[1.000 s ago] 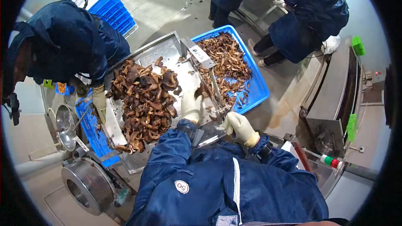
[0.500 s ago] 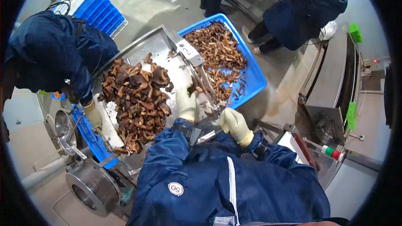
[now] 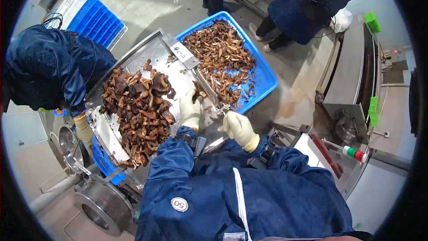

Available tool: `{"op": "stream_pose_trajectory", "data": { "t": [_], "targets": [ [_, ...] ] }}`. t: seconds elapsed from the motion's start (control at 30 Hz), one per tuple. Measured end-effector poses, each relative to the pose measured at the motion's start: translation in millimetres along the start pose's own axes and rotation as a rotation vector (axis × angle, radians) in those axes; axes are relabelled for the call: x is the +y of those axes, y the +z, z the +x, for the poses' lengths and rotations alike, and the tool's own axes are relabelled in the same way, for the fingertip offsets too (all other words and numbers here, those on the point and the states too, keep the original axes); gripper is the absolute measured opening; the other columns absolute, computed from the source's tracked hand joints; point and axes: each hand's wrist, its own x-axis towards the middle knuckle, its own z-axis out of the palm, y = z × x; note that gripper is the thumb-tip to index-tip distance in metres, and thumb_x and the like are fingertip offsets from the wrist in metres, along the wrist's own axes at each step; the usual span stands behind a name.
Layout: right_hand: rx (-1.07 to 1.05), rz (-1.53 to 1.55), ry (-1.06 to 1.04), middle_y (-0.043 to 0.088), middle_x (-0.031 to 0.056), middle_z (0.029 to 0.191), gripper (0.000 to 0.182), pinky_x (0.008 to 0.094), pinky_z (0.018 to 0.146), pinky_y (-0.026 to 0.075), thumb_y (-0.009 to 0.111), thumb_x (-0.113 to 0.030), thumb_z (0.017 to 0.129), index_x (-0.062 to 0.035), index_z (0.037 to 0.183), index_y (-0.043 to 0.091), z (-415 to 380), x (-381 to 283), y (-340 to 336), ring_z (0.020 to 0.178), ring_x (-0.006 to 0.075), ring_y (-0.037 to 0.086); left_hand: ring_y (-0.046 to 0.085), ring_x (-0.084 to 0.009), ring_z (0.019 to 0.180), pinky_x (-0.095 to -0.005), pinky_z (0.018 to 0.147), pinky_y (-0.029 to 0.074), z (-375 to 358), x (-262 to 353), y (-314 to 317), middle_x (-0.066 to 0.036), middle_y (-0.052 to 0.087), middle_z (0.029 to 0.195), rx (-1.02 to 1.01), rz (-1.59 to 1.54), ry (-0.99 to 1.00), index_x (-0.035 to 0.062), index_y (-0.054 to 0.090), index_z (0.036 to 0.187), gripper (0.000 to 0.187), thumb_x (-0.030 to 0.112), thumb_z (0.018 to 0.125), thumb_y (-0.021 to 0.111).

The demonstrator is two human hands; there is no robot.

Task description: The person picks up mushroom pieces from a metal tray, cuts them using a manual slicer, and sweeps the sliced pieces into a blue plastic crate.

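My left hand, in a pale glove, is closed around a brown piece over the metal tray. To its left on the tray lies a large heap of brown mushroom-like pieces. My right hand, gloved too, is closed near the tray's right edge, by a small metal part; what it holds, if anything, is too small to make out. Beyond the tray edge, a blue basket holds many thinner brown strips.
At the left a co-worker in blue leans by the tray, a gloved hand at its edge. Two people stand at the top. Blue and white crates are stacked upper left. Machinery stands at the right, a metal drum lower left.
The view has shifted, so the tray and basket appear further left. My right hand has turned slightly at the tray edge. The co-worker's gloved hand has moved back toward the tray's outer edge.
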Motion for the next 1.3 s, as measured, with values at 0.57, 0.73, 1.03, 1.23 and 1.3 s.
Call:
{"op": "stream_pose_trajectory", "data": {
  "t": [0.57, 0.73, 1.03, 1.23, 1.3],
  "targets": [
    [-0.18, -0.041, 0.048, 0.058, 0.0032, 0.07, 0.041, 0.0268, 0.057, 0.045, 0.04, -0.035, 0.107, -0.0025, 0.089, 0.059, 7, 73, -30, 0.06, 0.0114, 0.053, 0.062, -0.0374, 0.106, -0.0409, 0.095, 0.049, 7, 7, -16, -0.02, 0.065, 0.114, -0.146, 0.145, 0.102, 0.002, 0.065, 0.12, 0.043, 0.001, 0.077, 0.07],
    [-0.186, -0.089, 0.083, 0.057, 0.0034, 0.071, 0.039, 0.027, 0.061, 0.047, 0.044, -0.034, 0.106, -0.0025, 0.09, 0.059, 10, 74, -33, 0.06, 0.0114, 0.053, 0.062, -0.0372, 0.106, -0.0421, 0.094, 0.05, 10, 11, -20, -0.02, 0.065, 0.114, -0.129, 0.224, 0.164, 0.0029, 0.066, 0.118, 0.043, 0.003, 0.076, 0.073],
    [-0.257, -0.072, 0.12, 0.054, 0.0032, 0.069, 0.041, 0.0294, 0.07, 0.048, 0.041, -0.033, 0.106, -0.0037, 0.082, 0.054, 8, 69, -38, 0.061, 0.0119, 0.052, 0.056, -0.0396, 0.116, -0.0449, 0.102, 0.044, 16, 18, -21, -0.021, 0.063, 0.12, -0.275, 0.309, 0.093, 0.0031, 0.06, 0.125, 0.049, 0.011, 0.078, 0.071],
    [-0.323, -0.179, 0.038, 0.06, 0.0034, 0.076, 0.038, 0.0274, 0.067, 0.048, 0.044, -0.035, 0.106, -0.0032, 0.09, 0.058, 13, 81, -50, 0.068, 0.0127, 0.057, 0.064, -0.0279, 0.076, -0.0405, 0.074, 0.053, -3, 23, -25, -0.013, 0.066, 0.085, -0.134, 0.267, -0.004, 0.0067, 0.065, 0.113, 0.04, 0.021, 0.078, 0.078],
    [-0.286, -0.144, 0.035, 0.063, 0.0035, 0.078, 0.037, 0.027, 0.066, 0.049, 0.047, -0.035, 0.105, -0.0035, 0.089, 0.059, 11, 76, -46, 0.068, 0.0123, 0.06, 0.064, -0.0294, 0.077, -0.0407, 0.073, 0.053, -11, 27, -34, -0.013, 0.066, 0.083, -0.196, 0.249, -0.096, 0.0062, 0.065, 0.107, 0.035, 0.026, 0.081, 0.077]
  ]
}}
